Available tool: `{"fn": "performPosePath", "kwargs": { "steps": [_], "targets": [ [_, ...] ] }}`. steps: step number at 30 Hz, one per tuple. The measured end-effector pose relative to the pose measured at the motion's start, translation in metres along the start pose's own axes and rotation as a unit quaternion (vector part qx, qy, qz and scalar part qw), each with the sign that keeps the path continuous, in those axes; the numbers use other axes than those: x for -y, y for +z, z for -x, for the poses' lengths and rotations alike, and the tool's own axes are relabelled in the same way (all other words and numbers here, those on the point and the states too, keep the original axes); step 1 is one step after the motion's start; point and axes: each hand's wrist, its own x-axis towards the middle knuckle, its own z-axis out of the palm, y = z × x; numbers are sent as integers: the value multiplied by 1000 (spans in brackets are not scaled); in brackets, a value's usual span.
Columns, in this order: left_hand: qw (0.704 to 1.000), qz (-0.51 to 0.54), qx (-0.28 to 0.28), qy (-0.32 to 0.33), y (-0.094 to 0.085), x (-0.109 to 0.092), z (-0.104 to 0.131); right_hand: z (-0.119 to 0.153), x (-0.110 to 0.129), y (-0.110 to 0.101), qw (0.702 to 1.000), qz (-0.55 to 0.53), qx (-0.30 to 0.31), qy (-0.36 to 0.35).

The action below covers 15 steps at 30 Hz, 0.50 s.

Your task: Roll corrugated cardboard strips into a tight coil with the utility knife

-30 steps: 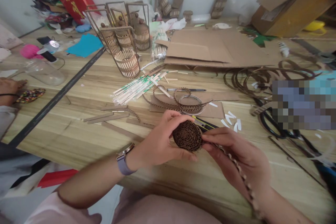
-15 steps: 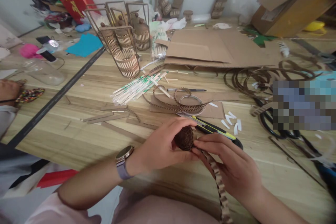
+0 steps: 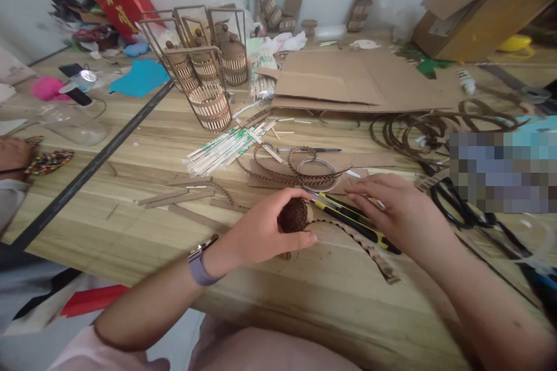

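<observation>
One brown coil point(image 3: 292, 215), clasped in the left hand point(image 3: 265, 229) over the table point(image 3: 331, 290); its strip point(image 3: 385, 271), just released by the right hand point(image 3: 391, 203), left trailing, winding seemingly interrupted; whether anything is pinched there cannot be told.
</observation>
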Motion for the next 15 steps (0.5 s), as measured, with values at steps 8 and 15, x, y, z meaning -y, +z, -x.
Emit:
{"fn": "performPosePath", "kwargs": {
  "steps": [8,15],
  "targets": [
    [999,34,-31,-27,-3,10,-9,-20,-15,26,991,77,107,-12],
    [999,3,-10,52,-10,8,-5,-25,-14,9,991,53,122,-31]
  ]
}}
